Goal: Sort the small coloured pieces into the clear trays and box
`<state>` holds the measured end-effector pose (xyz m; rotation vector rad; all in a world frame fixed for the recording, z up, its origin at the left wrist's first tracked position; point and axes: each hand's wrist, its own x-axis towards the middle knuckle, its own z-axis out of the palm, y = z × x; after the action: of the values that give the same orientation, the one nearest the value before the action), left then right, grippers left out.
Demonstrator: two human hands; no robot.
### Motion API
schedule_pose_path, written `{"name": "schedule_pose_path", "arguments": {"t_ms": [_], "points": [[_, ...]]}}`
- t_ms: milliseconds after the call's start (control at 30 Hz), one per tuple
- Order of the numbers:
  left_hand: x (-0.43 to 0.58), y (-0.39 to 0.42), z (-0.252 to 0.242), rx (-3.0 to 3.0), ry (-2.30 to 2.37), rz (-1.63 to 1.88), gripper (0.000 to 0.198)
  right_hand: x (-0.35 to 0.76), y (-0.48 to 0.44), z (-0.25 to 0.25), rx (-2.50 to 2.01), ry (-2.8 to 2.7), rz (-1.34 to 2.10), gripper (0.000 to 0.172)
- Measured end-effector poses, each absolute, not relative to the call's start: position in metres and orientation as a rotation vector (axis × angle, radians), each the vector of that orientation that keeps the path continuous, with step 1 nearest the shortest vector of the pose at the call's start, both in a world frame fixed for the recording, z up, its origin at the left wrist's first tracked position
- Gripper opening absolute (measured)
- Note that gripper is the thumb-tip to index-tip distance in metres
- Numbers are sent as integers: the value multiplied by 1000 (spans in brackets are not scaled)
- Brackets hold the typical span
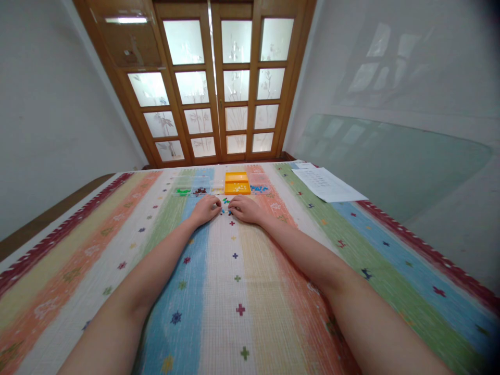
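Note:
Both my arms reach far forward over a striped, many-coloured cloth (234, 291). My left hand (205, 208) and my right hand (244, 208) rest on the cloth side by side, fingers curled, either side of a small heap of tiny coloured beads (225, 207). The fingertips of both hands pinch at the beads; whether either one grips a bead is too small to see. Just beyond the hands lies a clear compartment box (195, 188) with green, dark red and blue beads, and an orange tray (237, 183) stands in its row.
A sheet of white paper (328, 185) lies at the far right of the cloth. A wooden door with frosted glass panes (219, 83) stands behind the table. White walls close in left and right.

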<state>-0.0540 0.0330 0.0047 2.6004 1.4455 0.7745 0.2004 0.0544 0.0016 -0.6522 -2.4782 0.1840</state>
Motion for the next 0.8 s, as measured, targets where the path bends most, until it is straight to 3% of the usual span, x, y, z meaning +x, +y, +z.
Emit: {"name": "schedule_pose_path", "arguments": {"t_ms": [800], "points": [[-41, 31, 4, 2429, 1460, 825, 10, 201, 56, 0, -658, -2492, 145, 22]]}}
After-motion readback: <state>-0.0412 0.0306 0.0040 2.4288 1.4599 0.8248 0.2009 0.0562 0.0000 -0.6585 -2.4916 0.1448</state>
